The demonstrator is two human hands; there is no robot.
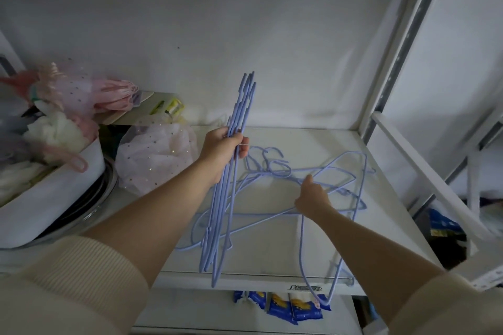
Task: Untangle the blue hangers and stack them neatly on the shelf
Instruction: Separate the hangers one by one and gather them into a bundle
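White shelf (313, 255) carries the tangled blue hangers (277, 215), some overhanging its front edge. Your left hand (221, 151) is clenched around a gathered hanger bundle (231, 171), held upright. Your right hand (313, 197) pinches one tangled wire.

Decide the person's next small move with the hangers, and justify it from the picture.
Probably lift one hanger free of the tangled pile. The right hand already grips a wire there, hooks interlock beside it, and the left hand holds a gathered bundle upright, ready to receive it.

Hangers (285, 193) on shelf (272, 261), bin (51, 198) left.
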